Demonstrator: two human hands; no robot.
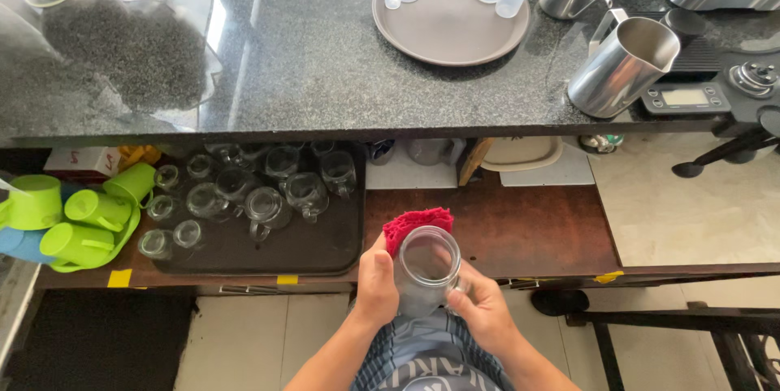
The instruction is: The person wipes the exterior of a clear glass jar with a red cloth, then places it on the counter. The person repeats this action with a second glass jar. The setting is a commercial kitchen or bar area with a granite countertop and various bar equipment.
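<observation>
Clear glass mug (pixel 426 271) gripped in both hands, held above the dark wooden shelf (pixel 520 228) below the granite counter (pixel 325 58).
Left hand (pixel 377 285) wrapped around the mug, red cloth (pixel 414 222) bunched behind the rim; right hand (pixel 481 310) fingers (pixel 457 300) curled at the base. More glass mugs (pixel 268 188) upturned on a black tray (pixel 325 253) nearby.

The red cloth (pixel 417 221) shows only above the jar (pixel 426 269); the rest sits behind the glass and the left hand (pixel 377 285). The jar's base is buried between both palms. The counter (pixel 325 58) overhang hides the backs of the glass mugs (pixel 268 184) on the shelf. The green cups (pixel 77 216) are cut by the left edge. The scale (pixel 686 99) display is too small to read.
</observation>
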